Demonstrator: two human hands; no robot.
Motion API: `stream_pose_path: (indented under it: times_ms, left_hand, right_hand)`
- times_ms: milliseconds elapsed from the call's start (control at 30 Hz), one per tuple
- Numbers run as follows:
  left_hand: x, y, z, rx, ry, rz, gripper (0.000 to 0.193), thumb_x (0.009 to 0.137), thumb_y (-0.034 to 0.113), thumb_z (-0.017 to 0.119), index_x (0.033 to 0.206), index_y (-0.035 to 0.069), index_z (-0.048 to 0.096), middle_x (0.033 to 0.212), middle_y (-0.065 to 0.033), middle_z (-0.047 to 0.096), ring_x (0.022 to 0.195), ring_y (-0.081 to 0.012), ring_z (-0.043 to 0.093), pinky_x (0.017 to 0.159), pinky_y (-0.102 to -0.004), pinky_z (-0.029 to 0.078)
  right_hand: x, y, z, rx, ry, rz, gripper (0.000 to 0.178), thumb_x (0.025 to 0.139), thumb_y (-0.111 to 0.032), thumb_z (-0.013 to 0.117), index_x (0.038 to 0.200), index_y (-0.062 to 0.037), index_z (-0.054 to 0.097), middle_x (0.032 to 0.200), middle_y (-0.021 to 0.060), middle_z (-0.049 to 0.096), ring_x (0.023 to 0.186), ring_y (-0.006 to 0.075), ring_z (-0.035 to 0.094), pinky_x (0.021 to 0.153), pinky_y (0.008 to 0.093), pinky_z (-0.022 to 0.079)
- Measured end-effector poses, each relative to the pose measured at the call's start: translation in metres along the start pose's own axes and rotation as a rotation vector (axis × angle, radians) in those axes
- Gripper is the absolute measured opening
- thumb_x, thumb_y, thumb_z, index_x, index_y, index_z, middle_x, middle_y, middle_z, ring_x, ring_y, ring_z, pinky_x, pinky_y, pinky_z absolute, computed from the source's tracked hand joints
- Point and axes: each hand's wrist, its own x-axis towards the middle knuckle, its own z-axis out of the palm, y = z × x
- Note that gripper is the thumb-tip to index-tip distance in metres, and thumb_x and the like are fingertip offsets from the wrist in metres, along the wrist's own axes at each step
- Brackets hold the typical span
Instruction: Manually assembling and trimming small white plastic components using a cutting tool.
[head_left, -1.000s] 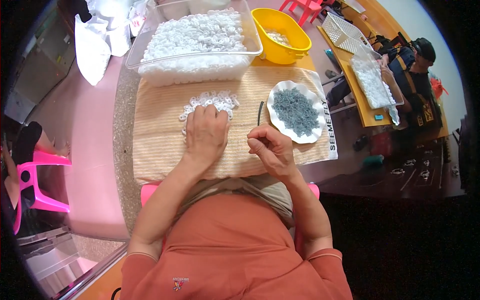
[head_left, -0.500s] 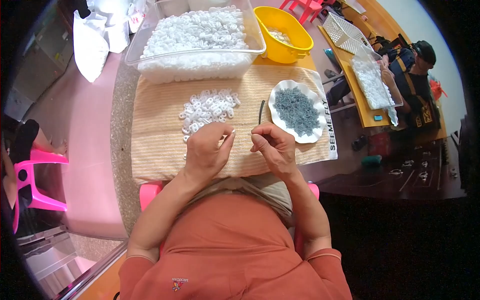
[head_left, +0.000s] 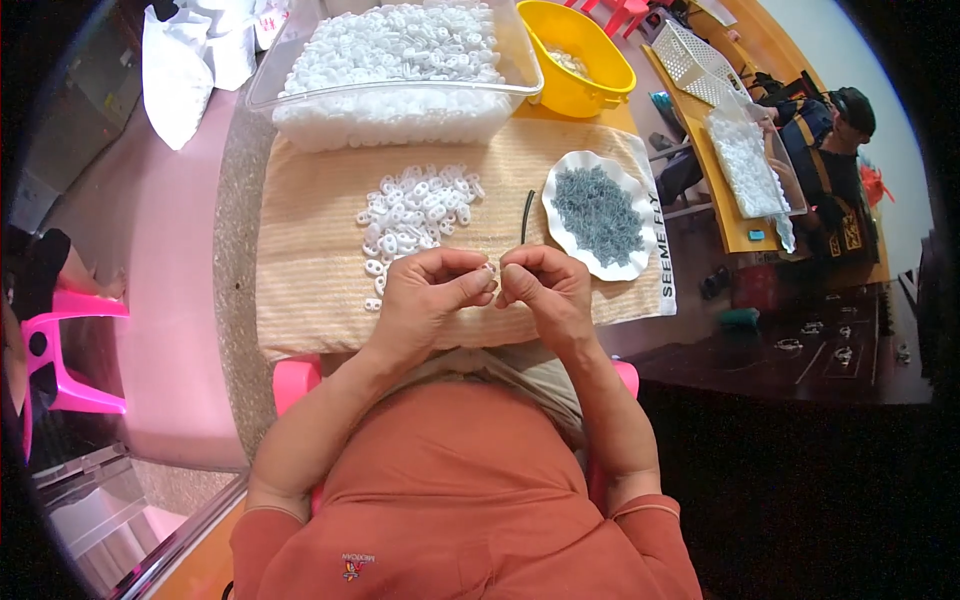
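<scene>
The left hand (head_left: 425,295) pinches a small white piece (head_left: 491,268) between thumb and forefinger, its other fingers curled in behind. The right hand (head_left: 550,295) faces it, thumb and forefinger brought together; whether anything sits in that pinch is too small to tell. The two sets of fingertips nearly meet — too close to say if they touch — over the near part of a striped towel (head_left: 310,250).

Just beyond the left hand spreads a loose pile of white two-holed pieces (head_left: 420,205), a few straggling down beside its knuckles. A thin black rod (head_left: 528,215) lies just beyond the right hand, with the scalloped white plate (head_left: 648,240) of grey bits (head_left: 597,218) close to its right. Bare towel lies left of the pile and between pile and rod — the widest room is on the left. The towel's near edge runs by the wrists; a clear tub (head_left: 515,92) and yellow basin (head_left: 575,100) bound the far side.
</scene>
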Motion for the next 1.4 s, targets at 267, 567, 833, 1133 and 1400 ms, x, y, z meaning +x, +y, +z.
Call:
stream_pose_path:
  times_ms: [267,567,833,1133,1400]
  left_hand:
    - [-0.0046,0.0004,0.0020,-0.154,-0.035,-0.087,0.018,0.087,0.007,0.065,0.101,-0.004,0.063,0.087,-0.0074,0.067,0.077,-0.0099,0.063,0.069,-0.0212,0.052]
    - [-0.0048,0.0011,0.0005,-0.213,-0.051,-0.123,0.019,0.087,0.004,0.064,0.104,-0.004,0.062,0.088,-0.0073,0.066,0.077,-0.0101,0.063,0.071,-0.0210,0.053]
    - [-0.0045,0.0010,-0.0011,-0.228,-0.064,-0.121,0.018,0.086,0.002,0.063,0.103,-0.004,0.062,0.088,-0.0075,0.066,0.077,-0.0107,0.062,0.071,-0.0214,0.052]
    - [-0.0042,-0.0015,-0.0012,-0.214,-0.052,-0.130,0.016,0.087,0.002,0.063,0.102,-0.004,0.062,0.086,-0.0071,0.066,0.075,-0.0103,0.063,0.070,-0.0209,0.052]
    - [-0.0060,-0.0063,-0.0009,-0.200,-0.019,-0.113,0.016,0.087,0.002,0.063,0.102,-0.004,0.062,0.087,-0.0079,0.067,0.075,-0.0106,0.064,0.070,-0.0212,0.053]
  right_hand:
    - [-0.0007,0.0017,0.0047,0.008,0.007,0.022,0.012,0.090,-0.008,0.062,0.095,0.0019,0.064,0.081,0.0037,0.067,0.072,0.0085,0.062,0.066,0.0222,0.050]
    - [-0.0012,0.0041,0.0059,-0.016,0.019,0.020,0.013,0.092,-0.008,0.060,0.097,0.0034,0.063,0.087,0.0058,0.065,0.072,0.0105,0.062,0.065,0.0219,0.052]
    - [-0.0005,0.0020,0.0057,-0.064,0.004,-0.012,0.016,0.093,-0.010,0.059,0.100,0.0028,0.064,0.089,0.0039,0.064,0.075,0.0079,0.060,0.066,0.0200,0.050]
    - [-0.0012,0.0011,0.0046,-0.116,-0.021,-0.035,0.014,0.093,-0.009,0.059,0.100,0.0030,0.062,0.088,0.0036,0.064,0.076,0.0075,0.060,0.068,0.0202,0.049]
    - [-0.0023,0.0082,0.0035,-0.264,-0.024,-0.114,0.012,0.093,-0.006,0.057,0.097,0.0038,0.062,0.089,0.0038,0.062,0.077,0.0072,0.059,0.069,0.0200,0.050]
